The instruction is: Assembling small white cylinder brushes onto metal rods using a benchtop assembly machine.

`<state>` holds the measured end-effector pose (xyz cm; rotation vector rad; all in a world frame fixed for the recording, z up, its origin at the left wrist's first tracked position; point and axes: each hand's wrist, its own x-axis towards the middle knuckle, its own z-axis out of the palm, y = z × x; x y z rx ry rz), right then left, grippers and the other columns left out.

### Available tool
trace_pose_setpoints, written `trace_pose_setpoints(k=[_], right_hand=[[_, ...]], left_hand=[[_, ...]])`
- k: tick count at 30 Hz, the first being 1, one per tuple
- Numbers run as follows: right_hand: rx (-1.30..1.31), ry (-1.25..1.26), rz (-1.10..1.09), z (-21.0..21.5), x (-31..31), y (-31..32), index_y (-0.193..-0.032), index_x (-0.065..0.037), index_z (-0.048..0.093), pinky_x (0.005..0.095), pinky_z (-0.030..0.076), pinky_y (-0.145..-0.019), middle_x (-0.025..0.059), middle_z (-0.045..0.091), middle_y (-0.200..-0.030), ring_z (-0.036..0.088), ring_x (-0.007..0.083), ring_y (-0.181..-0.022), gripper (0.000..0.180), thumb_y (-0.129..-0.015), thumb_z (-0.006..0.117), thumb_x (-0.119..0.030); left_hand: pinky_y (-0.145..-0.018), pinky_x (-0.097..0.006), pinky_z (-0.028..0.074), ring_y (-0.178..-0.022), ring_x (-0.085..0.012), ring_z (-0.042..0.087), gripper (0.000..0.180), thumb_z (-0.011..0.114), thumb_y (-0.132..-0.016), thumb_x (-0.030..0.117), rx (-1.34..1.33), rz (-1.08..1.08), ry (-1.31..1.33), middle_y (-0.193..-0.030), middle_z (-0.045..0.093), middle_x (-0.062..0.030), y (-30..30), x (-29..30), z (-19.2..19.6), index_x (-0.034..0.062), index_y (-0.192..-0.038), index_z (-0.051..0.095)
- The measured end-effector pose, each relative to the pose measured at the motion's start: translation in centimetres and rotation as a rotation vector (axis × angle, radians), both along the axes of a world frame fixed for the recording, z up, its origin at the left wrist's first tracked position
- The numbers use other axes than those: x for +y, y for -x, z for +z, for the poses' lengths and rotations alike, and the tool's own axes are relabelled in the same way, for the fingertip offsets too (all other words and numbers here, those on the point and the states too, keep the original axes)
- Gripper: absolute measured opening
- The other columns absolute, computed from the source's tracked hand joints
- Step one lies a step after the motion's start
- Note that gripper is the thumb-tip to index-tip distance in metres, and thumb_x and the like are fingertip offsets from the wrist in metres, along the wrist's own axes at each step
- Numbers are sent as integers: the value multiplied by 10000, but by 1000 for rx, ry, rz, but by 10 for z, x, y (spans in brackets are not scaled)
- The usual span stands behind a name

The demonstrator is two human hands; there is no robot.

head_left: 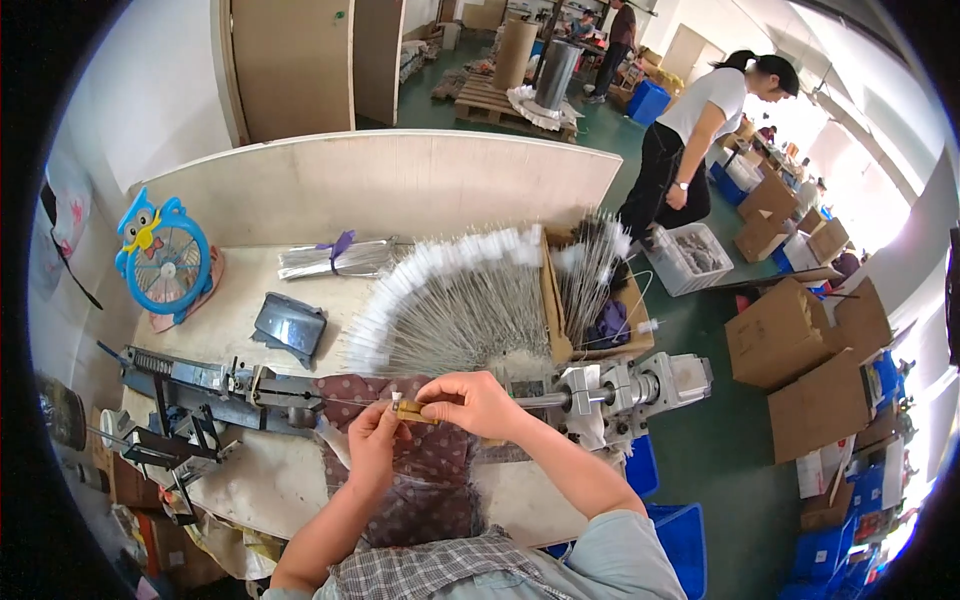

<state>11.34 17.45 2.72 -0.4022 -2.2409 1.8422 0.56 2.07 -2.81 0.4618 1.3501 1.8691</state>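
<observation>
My right hand (468, 402) pinches a small brass-coloured piece (412, 411) over a dark dotted cloth (432, 465) at the table's front edge. Close against it, my left hand (373, 437) has thumb and fingers pressed together at the piece's left end. A tiny white tip shows above those fingers; what they grip is too small to name. A thin wire seems to run leftward from there to the metal fixture (262, 388). Beyond my hands, many thin wire brushes (450, 300) with white bristle ends lie fanned out on the table.
An owl-shaped blue fan (165, 258), a tied wire bundle (337, 258) and a dark plastic piece (289, 328) lie at left. A cardboard box (556, 300) holds more brushes. Right of my hands stands a metal machine (625, 392). A person (690, 130) walks beyond a white crate (690, 258).
</observation>
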Motion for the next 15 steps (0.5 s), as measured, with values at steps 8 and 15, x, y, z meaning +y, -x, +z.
trace_pose_setpoints(k=[8,15], right_hand=[[157,-884,-208,21,-20,38,-857,-79,654,365,484,-688,62,644,-821,605,253,-812,149,-757,672,-188],[62,-821,-57,12,-43,73,-854,-60,664,384,482,-692,82,640,-795,609,266,-807,170,-796,631,-216]], left_hand=[[-583,-217,405,-647,-80,510,179,543,-946,222,-148,219,39,-793,597,-20,12,-22,15,62,-880,591],[-596,-247,428,-633,-103,528,208,543,-945,258,-315,133,31,-784,593,-26,21,-30,18,54,-920,572]])
